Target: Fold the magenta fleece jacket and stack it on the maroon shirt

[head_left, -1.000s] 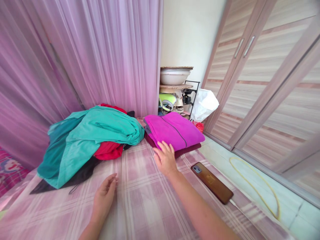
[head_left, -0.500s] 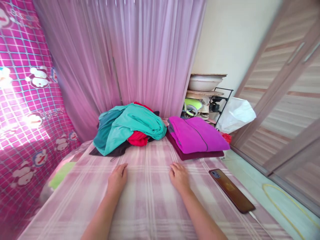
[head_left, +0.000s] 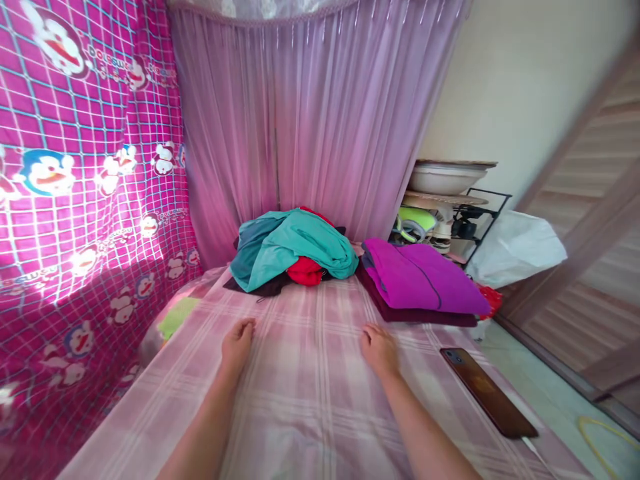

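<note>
My left hand (head_left: 239, 341) rests on the plaid bedsheet (head_left: 300, 373), its fingers curled in and nothing showing in them. Farther right, my right hand (head_left: 379, 345) lies on the same sheet, also loosely closed and without a visible object. Beyond my left hand sits a crumpled heap of clothes with a teal garment (head_left: 315, 239) on top. Red cloth (head_left: 305, 271) and dark cloth (head_left: 260, 289) poke out beneath it. A folded bright purple garment (head_left: 425, 275) lies on a folded maroon one (head_left: 425, 315), just past my right hand. Neither hand touches the clothes.
A brown-backed phone (head_left: 487, 390) with a white cable lies near the bed's right edge. Behind the clothes hangs a purple curtain (head_left: 320, 133); pink patterned cloth (head_left: 100, 220) hangs at the left. A rack (head_left: 487, 230) with a basin (head_left: 445, 179) and a white bag (head_left: 525, 247) stand at the right.
The view has turned left and up, so the bed and clothes appear farther right. My fingers look more curled than before. The clothes and phone lie as they did.
</note>
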The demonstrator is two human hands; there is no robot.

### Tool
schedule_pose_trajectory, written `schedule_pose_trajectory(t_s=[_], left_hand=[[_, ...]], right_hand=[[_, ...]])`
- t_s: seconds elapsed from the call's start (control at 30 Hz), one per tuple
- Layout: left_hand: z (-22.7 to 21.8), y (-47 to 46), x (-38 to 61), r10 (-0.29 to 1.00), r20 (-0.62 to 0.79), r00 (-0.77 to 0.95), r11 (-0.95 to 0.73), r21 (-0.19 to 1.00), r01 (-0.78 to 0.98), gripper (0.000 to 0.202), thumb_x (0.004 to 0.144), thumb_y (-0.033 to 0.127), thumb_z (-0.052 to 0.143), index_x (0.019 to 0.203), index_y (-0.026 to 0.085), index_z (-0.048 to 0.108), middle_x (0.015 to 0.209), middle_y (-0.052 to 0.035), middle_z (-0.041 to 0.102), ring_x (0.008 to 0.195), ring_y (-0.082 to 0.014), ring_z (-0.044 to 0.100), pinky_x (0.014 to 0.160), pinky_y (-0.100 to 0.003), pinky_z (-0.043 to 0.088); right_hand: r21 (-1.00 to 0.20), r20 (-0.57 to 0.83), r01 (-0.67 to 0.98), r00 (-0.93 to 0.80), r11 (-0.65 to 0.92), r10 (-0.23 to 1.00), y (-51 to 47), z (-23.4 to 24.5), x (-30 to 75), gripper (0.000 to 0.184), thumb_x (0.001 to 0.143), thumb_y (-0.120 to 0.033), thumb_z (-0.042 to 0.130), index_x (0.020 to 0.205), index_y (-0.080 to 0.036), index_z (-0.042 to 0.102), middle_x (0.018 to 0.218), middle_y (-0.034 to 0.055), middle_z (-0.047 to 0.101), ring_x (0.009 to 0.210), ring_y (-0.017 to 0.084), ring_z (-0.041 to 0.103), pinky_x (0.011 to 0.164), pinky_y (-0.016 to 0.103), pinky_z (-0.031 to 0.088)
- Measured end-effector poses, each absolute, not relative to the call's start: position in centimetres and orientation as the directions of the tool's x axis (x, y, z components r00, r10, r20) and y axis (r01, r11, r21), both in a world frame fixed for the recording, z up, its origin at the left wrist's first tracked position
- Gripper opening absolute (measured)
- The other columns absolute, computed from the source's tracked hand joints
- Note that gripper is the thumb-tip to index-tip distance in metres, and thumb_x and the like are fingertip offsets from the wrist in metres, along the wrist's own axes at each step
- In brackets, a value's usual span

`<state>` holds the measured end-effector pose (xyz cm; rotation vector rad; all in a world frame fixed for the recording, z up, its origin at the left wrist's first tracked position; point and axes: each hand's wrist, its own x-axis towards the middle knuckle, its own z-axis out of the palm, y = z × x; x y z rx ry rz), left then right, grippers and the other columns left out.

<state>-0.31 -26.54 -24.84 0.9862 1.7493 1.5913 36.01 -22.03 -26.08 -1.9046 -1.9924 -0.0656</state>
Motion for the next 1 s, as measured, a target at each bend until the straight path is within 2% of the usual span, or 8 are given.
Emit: schedule_pose_trajectory(t_s=[0.2, 0.3, 0.43, 0.67, 0.83, 0.9, 1.0], left_hand=[[-24.8, -27.1, -0.5, 0.835, 0.009, -0.550, -0.056, 0.996, -0.068, 0.050, 0.059, 0.057, 0.072, 0.090, 0.018, 0.070, 0.092, -0.0073, 0.073, 0.075, -0.0171, 0.068, 0.071, -0.030, 0.056], [-24.5, -27.1, -0.7, 0.827, -0.027, -0.561, -0.082, 0.982, -0.169, 0.054, 0.053, 0.059, 0.077, 0.087, 0.017, 0.069, 0.089, -0.0066, 0.072, 0.072, -0.0156, 0.067, 0.069, -0.029, 0.057], [-24.1, -27.0, -0.7, 0.844, -0.050, -0.535, -0.074, 0.975, -0.208, 0.055, 0.049, 0.058, 0.081, 0.085, 0.017, 0.070, 0.086, -0.0057, 0.072, 0.071, -0.0156, 0.066, 0.069, -0.030, 0.057], [-24.5, -27.3, -0.8, 0.836, -0.070, -0.544, -0.043, 0.980, -0.192, 0.056, 0.050, 0.058, 0.081, 0.087, 0.019, 0.071, 0.088, -0.0040, 0.073, 0.070, -0.0145, 0.065, 0.068, -0.028, 0.055], [-24.8, -26.2, -0.9, 0.812, -0.092, -0.576, 0.022, 0.992, -0.127, 0.050, 0.053, 0.055, 0.078, 0.088, 0.020, 0.071, 0.094, -0.0059, 0.073, 0.071, -0.0152, 0.065, 0.068, -0.030, 0.056], [-24.6, -24.7, -1.0, 0.818, -0.101, -0.566, 0.069, 0.995, -0.079, 0.049, 0.054, 0.054, 0.077, 0.089, 0.020, 0.070, 0.092, -0.0062, 0.073, 0.069, -0.0154, 0.065, 0.065, -0.030, 0.055], [-23.6, -21.5, -0.7, 0.858, -0.044, -0.512, 0.104, 0.991, 0.089, 0.052, 0.058, 0.055, 0.074, 0.094, 0.019, 0.070, 0.085, -0.0058, 0.072, 0.070, -0.0188, 0.067, 0.062, -0.031, 0.055]], right_hand=[[-0.240, 0.299, 0.968, 0.000, 0.075, 0.954, -22.1, -26.0, 36.1, 0.037, 0.088, -0.014, 0.044, 0.107, -0.020, 0.075, 0.124, 0.0073, 0.070, 0.115, 0.020, 0.063, 0.106, 0.031, 0.040], [-0.240, 0.292, 0.969, 0.012, 0.061, 0.956, -22.1, -25.9, 36.1, 0.038, 0.088, -0.015, 0.043, 0.106, -0.023, 0.075, 0.123, 0.0050, 0.070, 0.115, 0.019, 0.063, 0.105, 0.031, 0.041], [-0.253, 0.282, 0.966, 0.026, 0.048, 0.959, -22.1, -25.9, 36.2, 0.039, 0.088, -0.016, 0.041, 0.105, -0.022, 0.075, 0.124, 0.0060, 0.070, 0.115, 0.019, 0.063, 0.104, 0.030, 0.041], [-0.392, 0.334, 0.916, 0.057, 0.084, 0.941, -21.8, -27.1, 36.8, 0.036, 0.083, -0.019, 0.045, 0.095, -0.024, 0.078, 0.117, 0.0067, 0.073, 0.112, 0.023, 0.065, 0.103, 0.036, 0.045], [-0.609, 0.228, 0.791, 0.248, -0.061, 0.941, -19.2, -26.6, 36.8, 0.042, 0.086, -0.032, 0.040, 0.103, -0.023, 0.077, 0.100, 0.0076, 0.077, 0.092, 0.025, 0.072, 0.082, 0.036, 0.054], [-0.672, 0.233, 0.739, 0.267, -0.043, 0.935, -17.9, -26.2, 36.4, 0.043, 0.084, -0.035, 0.040, 0.101, -0.024, 0.078, 0.099, 0.0072, 0.077, 0.087, 0.025, 0.072, 0.078, 0.036, 0.055], [-0.753, 0.264, 0.657, 0.264, 0.028, 0.928, -16.6, -26.5, 35.8, 0.045, 0.080, -0.040, 0.040, 0.095, -0.022, 0.078, 0.100, 0.0084, 0.077, 0.091, 0.026, 0.072, 0.082, 0.037, 0.054]])
